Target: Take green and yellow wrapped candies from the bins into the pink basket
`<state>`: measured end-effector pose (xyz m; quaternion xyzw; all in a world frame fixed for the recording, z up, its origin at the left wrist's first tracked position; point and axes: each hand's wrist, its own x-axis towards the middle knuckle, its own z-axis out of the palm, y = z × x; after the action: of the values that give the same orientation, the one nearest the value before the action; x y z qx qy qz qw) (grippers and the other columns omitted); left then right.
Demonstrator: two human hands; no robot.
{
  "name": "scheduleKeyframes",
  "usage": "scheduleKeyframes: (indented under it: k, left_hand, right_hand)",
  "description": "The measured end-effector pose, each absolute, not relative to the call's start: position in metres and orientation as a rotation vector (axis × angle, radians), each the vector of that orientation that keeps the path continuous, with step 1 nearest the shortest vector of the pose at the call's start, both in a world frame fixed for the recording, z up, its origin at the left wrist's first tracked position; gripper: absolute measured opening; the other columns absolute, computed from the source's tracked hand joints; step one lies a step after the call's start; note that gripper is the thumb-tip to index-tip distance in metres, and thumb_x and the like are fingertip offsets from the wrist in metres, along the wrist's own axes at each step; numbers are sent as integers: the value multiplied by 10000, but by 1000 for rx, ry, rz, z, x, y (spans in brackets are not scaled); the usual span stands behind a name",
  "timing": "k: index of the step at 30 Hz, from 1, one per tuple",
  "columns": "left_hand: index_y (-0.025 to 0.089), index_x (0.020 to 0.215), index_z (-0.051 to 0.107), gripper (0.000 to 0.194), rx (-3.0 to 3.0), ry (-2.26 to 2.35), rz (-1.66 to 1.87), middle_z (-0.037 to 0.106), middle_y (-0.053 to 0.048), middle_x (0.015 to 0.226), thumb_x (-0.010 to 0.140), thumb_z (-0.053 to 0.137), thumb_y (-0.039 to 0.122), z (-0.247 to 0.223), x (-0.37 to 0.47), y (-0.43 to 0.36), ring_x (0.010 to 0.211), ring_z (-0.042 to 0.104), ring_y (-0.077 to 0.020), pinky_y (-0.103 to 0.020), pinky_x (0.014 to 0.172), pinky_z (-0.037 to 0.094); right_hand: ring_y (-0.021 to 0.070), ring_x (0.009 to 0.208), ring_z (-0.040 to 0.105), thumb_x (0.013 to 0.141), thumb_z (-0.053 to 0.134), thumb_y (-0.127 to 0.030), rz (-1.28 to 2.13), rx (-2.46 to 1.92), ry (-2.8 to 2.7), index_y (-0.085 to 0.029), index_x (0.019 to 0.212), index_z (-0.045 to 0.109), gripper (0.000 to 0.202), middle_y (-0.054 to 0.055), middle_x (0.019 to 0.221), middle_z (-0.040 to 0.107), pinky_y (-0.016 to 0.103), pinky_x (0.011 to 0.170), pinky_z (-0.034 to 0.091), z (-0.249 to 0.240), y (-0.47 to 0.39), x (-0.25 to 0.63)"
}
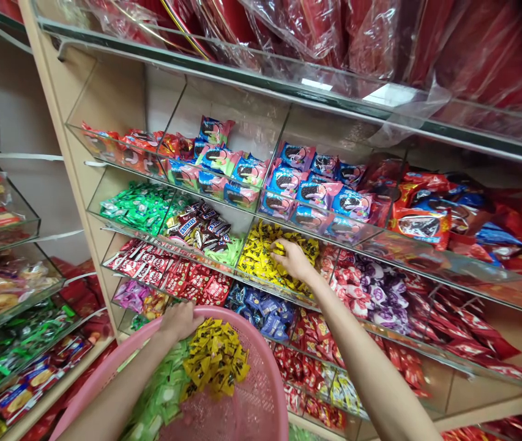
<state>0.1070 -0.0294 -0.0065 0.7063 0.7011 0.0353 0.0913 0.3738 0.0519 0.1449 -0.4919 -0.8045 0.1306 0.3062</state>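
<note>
My left hand [180,321] is closed over the far rim of a round pink plastic basket [267,373]. Inside the basket lie a heap of yellow-wrapped candies [217,358] and, left of it, a pile of pale green packets [162,392], partly hidden by my left forearm. My right hand [294,260] is over a glass-fronted shelf compartment full of yellow-wrapped candies [258,251] with dark print. Its fingers are slightly bent and apart, touching the top of the pile. No candy shows between them.
Glass dividers and front panels [224,266] edge the compartments. Chocolate bars [201,223] and green candies [136,205] lie left of the yellow ones, purple-wrapped sweets [382,288] to the right. Blue cookie packs [286,177] sit above. Another shelf unit [3,233] stands at left.
</note>
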Motion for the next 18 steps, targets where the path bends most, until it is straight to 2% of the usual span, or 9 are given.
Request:
scheduleKeyframes:
  k: [3, 7, 12, 18]
  left_hand:
    - [149, 876, 562, 379, 2099, 2082, 105, 640, -125, 922, 743, 360, 440, -6, 108, -30, 875, 580, -277, -396, 743, 411]
    - [146, 888, 564, 378, 2079, 2081, 112, 643, -132, 905, 742, 367, 434, -5, 108, -31, 863, 584, -273, -393, 744, 409]
    - [145, 902, 568, 375, 2057, 2104, 120, 636, -134, 940, 732, 386, 426, -3, 107, -33, 883, 578, -254, -352, 750, 412]
    - [147, 910, 563, 360, 2053, 2091, 141, 647, -119, 896, 732, 383, 402, -4, 105, -35, 844, 591, -241, -346, 730, 421]
  right_hand:
    - [187, 874, 535, 749, 513, -224, -182, -1422, -2484, -180, 928, 513, 184, 73, 932, 582, 269, 713, 391, 146, 51, 370]
    - [202, 908, 526, 773, 456, -139, -498, -1572, -2681, -168, 949, 500, 184, 108, 929, 574, 273, 720, 376, 145, 43, 355]
    - [219, 887, 533, 778, 391, -42, -512, -1572, -2632, -160, 888, 524, 209, 141, 883, 580, 311, 736, 369, 140, 41, 344]
    - [204, 883, 516, 707, 550, -113, -361, -1455, -2608, -195, 844, 516, 163, 94, 878, 569, 292, 753, 365, 137, 50, 358]
